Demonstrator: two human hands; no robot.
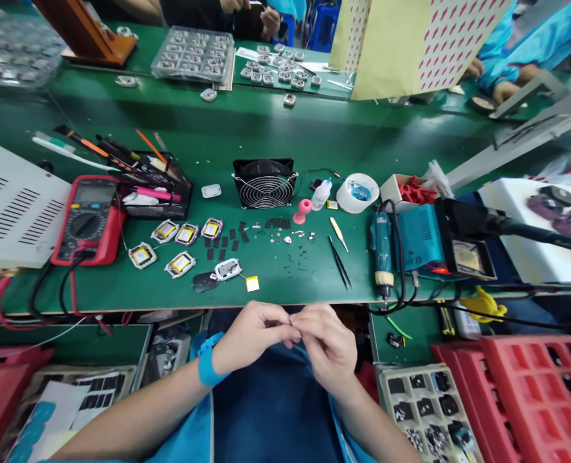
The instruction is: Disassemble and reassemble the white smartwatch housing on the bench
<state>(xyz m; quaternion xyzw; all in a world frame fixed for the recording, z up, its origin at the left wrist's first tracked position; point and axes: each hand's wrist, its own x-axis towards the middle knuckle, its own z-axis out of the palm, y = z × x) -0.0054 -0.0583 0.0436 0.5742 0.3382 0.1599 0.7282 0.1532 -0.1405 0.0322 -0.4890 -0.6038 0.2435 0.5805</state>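
My left hand (259,334), with a blue band (211,360) at its wrist, meets my right hand (328,344) in front of the bench's near edge. Both are closed, thumbs and fingertips pinched together; whatever they hold is too small or hidden to name. On the bench just beyond lie an open white device casing (228,269) with a yellow-wrapped battery (252,283) wired to it, and a dark cover (205,281). Several more casings with yellow batteries (180,263) sit to the left. Black tweezers (340,262) lie to the right.
A fan (266,184) stands at the back, beside a small bottle (321,195) and a white tub (357,193). A red multimeter (89,218) is left; an electric screwdriver (382,247) and blue soldering station (418,238) are right. Parts trays (423,405) flank my lap. Co-workers sit opposite.
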